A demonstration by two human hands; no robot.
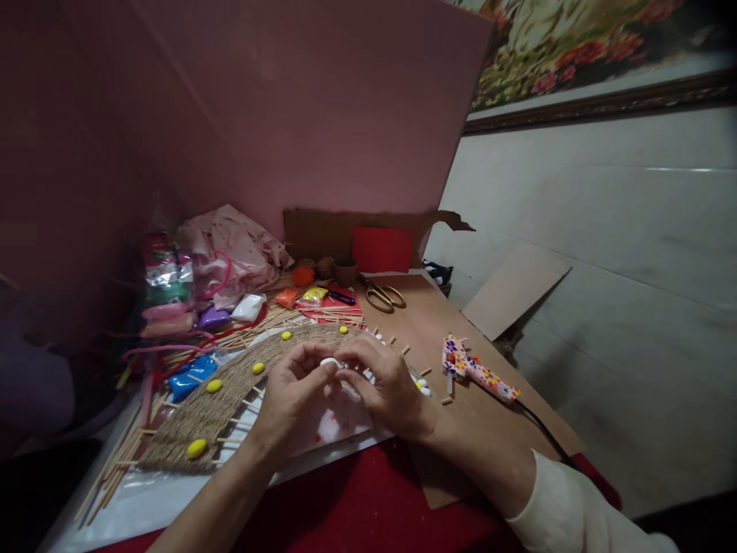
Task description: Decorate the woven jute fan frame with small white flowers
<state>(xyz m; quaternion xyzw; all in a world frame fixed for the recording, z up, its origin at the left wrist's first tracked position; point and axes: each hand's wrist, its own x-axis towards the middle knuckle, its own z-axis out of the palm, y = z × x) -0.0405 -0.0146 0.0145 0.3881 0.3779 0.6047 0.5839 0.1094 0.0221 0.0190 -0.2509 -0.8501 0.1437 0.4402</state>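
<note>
We have a small white lump [330, 362] pinched between both hands, right over the near end of the jute arc [230, 392]. Our left hand [293, 392] curls in from the left, thumb and forefinger closed on the lump; our right hand [385, 384] meets it from the other side, fingertips bent down onto the same piece, wrist cocked, forearm running back to a cream sleeve [570, 507] at the lower right. Both hands squeeze together on it, knuckles nearly touching.

Most of the lump is hidden under the fingers, so we cannot tell its shape. The sheet [339, 422] beneath the hands shows only in part. Yellow dots [196, 448] sit along the arc, and sticks [115, 468] poke out from its left edge. Left of the arc lies a blue packet [193, 376]; behind it a heap of bags [173, 292], dim and hard to read.

Right of the arc, a patterned glue gun [475, 372] lies on brown board [449, 315], its cord trailing off toward the sleeve. Scissors [385, 296] rest beyond the arc, well apart from the hands. The board's right edge drops off by the pale wall [604, 253]; between the gun and the scissors the board is bare. A pink panel [259, 115] closes the back.
</note>
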